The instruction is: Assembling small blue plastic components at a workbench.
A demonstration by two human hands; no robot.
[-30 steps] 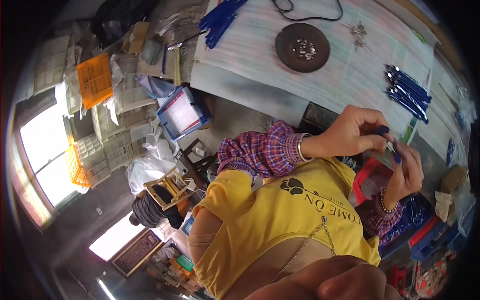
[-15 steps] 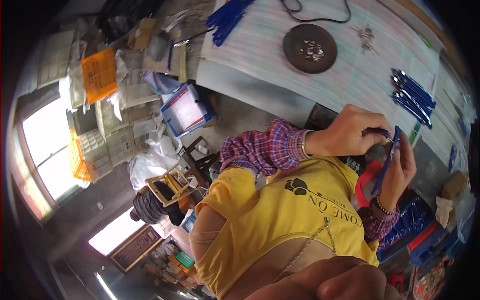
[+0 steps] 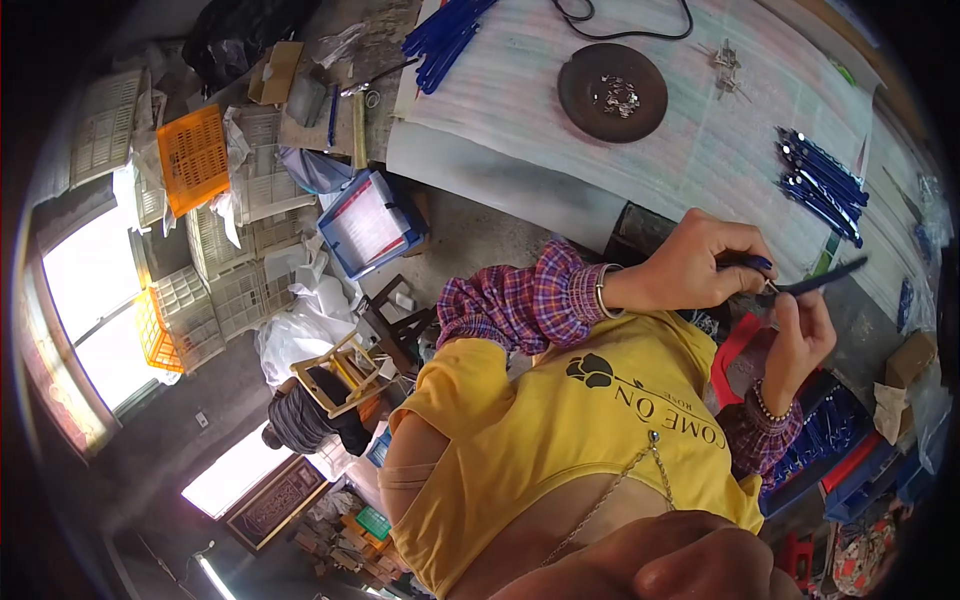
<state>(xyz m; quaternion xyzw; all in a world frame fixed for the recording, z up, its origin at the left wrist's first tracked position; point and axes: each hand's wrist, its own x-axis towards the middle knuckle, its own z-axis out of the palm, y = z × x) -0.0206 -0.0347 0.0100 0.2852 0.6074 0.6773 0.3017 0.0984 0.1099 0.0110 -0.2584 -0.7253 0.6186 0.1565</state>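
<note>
My left hand [image 3: 690, 265] is closed in a pinch around a small dark blue piece [image 3: 748, 262] with a thin metal tip. Just to its right, my right hand [image 3: 806, 338] grips a slim dark blue strip [image 3: 835, 274] between thumb and fingers. The strip points out to the right and is a little blurred. Its near end meets the metal tip between the two hands; whether they are joined I cannot tell. Both hands are held in front of the yellow shirt, off the table's near edge.
On the pale-covered table [image 3: 500, 110] sit a round brown dish [image 3: 585, 112] of small shiny parts, a pile of glossy blue strips [image 3: 822, 188], another blue bundle [image 3: 445, 45], a black cord [image 3: 640, 34] and small metal pieces [image 3: 727, 65]. A blue bin [image 3: 365, 225] stands left.
The blue strip in my right hand has swung from steep to nearly level, now pointing right. My right fingers have shifted their hold. My left hand has stayed nearly in place.
</note>
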